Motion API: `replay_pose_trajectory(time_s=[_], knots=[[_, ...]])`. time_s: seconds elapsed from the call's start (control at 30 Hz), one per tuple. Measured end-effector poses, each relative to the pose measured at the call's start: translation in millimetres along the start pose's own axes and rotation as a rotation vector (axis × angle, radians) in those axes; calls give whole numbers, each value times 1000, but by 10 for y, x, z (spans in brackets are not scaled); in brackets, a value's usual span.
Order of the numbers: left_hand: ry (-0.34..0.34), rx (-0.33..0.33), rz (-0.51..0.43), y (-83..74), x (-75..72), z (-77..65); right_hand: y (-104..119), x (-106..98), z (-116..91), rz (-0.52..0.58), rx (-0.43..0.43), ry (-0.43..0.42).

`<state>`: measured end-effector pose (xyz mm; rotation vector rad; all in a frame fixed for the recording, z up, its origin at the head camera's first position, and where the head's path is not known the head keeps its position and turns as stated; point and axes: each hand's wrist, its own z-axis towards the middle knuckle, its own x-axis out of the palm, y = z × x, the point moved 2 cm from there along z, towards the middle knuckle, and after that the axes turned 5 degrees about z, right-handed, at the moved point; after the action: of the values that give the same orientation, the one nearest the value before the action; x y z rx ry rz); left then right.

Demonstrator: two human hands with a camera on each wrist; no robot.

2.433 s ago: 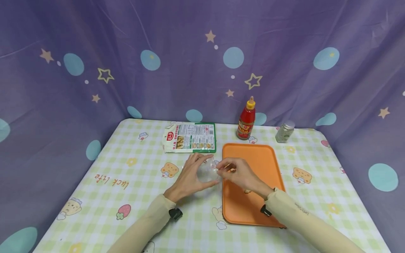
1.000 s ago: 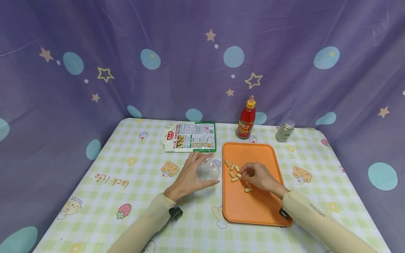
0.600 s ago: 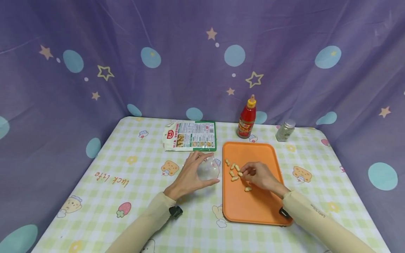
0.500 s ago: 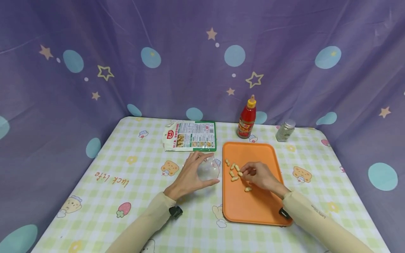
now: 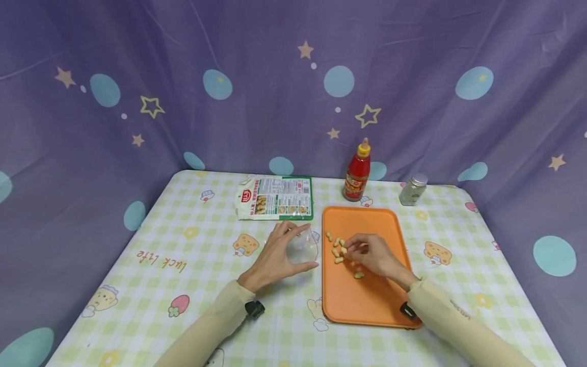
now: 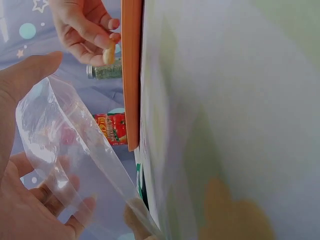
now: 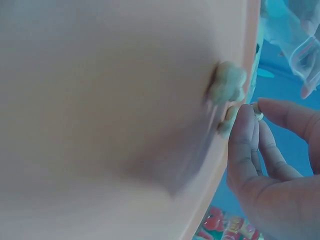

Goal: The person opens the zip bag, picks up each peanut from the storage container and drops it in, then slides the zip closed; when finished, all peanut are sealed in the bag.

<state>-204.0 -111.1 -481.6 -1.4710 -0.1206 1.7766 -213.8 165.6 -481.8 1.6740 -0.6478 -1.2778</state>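
My left hand point(image 5: 273, 255) holds a clear plastic bag point(image 5: 302, 248) beside the tray's left edge, its mouth spread between thumb and fingers and facing right. In the left wrist view the bag point(image 6: 75, 145) looks thin and see-through. Over the orange tray point(image 5: 362, 308), my right hand point(image 5: 373, 255) pinches a peanut in its shell point(image 6: 109, 54) between thumb and fingertips. The right wrist view has this peanut point(image 7: 258, 111) just above the tray, partly hidden by the fingers. Several more peanuts point(image 5: 338, 260) lie near the tray's left side, and one peanut point(image 5: 359, 275) lies lower down.
A white and green printed food packet point(image 5: 277, 199) lies flat behind the left hand. Behind the tray stands a red sauce bottle with a yellow cap point(image 5: 356, 176). At the back right is a small spice jar point(image 5: 412, 191). A checked cloth point(image 5: 220, 300) covers the table.
My right hand went from the bag's mouth to the peanuts on the tray, then took up one peanut and shifted slightly left with it. The left hand keeps the bag in place.
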Motion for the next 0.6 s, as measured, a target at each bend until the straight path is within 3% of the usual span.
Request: replay_pose_trajectory(time_s=[0.23, 0.6], knots=[[10, -7, 5, 13, 11, -3, 133, 91, 16, -12, -32, -4], [16, -7, 3, -5, 9, -5, 444, 238, 60, 117, -46, 57]])
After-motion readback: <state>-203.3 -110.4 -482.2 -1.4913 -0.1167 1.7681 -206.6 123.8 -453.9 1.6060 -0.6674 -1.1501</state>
